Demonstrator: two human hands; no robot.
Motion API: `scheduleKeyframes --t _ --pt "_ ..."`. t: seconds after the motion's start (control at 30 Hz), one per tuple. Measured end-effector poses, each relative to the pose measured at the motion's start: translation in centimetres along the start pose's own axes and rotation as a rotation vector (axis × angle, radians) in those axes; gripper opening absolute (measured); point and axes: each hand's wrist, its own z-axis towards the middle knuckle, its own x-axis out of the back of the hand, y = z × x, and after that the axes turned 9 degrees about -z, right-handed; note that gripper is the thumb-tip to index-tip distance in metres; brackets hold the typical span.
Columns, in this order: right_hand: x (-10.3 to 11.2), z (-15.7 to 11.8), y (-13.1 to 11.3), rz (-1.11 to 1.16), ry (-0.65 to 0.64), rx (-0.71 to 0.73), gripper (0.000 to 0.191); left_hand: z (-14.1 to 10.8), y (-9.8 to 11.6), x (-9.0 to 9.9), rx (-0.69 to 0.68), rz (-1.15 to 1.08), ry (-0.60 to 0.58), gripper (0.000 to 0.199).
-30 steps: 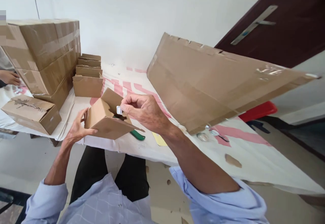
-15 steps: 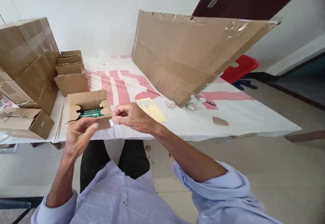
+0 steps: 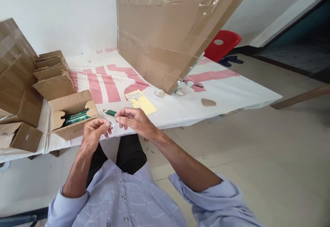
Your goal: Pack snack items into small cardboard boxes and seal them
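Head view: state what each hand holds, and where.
The left hand pinches a label by its edge; whether the right hand holds anything cannot be told.

Label, small, white (image 3: 111,124): transferred from the right hand's pinch to the fingertips of the left hand (image 3: 92,132). Left hand: formerly gripping the carton, then free of it; now just beside it, thumb and forefinger closed on the label. Right hand (image 3: 132,120): relieved of the label, fingertips near it. Carton, open-flapped (image 3: 74,130): formerly tilted in the left hand, now standing on the table, green containers (image 3: 76,117) exposed. Green-handled tool (image 3: 110,112): hidden half a second ago, now visible. Yellow sheet (image 3: 146,105): formerly mostly obscured, now uncovered.
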Motion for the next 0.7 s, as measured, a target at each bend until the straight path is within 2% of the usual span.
scheduleKeyframes --t 0.1,0.2,0.33,0.5,0.6,0.7 --pt "0.1 -0.9 1.7 0.098 -0.043 -0.064 0.046 0.6 -1.3 -0.9 0.037 -0.065 0.029 0.040" --pt "0.1 -1.3 2.8 0.154 -0.018 -0.065 0.050 1.0 -1.8 -1.8 0.079 -0.107 0.013 0.043" --pt "0.3 -1.3 3.5 0.193 0.021 -0.061 0.049 1.3 -2.0 -2.5 0.110 -0.169 -0.021 0.047" --pt "0.7 -1.4 4.1 0.243 0.028 -0.064 0.047 1.7 -2.9 -2.6 0.121 -0.173 -0.067 0.050" --pt "0.7 -1.5 4.4 0.254 0.049 -0.066 0.046 2.0 -3.6 -2.8 0.014 -0.099 -0.038 0.047" --pt "0.6 -1.5 4.6 0.261 0.094 -0.067 0.045 1.9 -3.8 -2.8 -0.263 0.074 0.023 0.032"
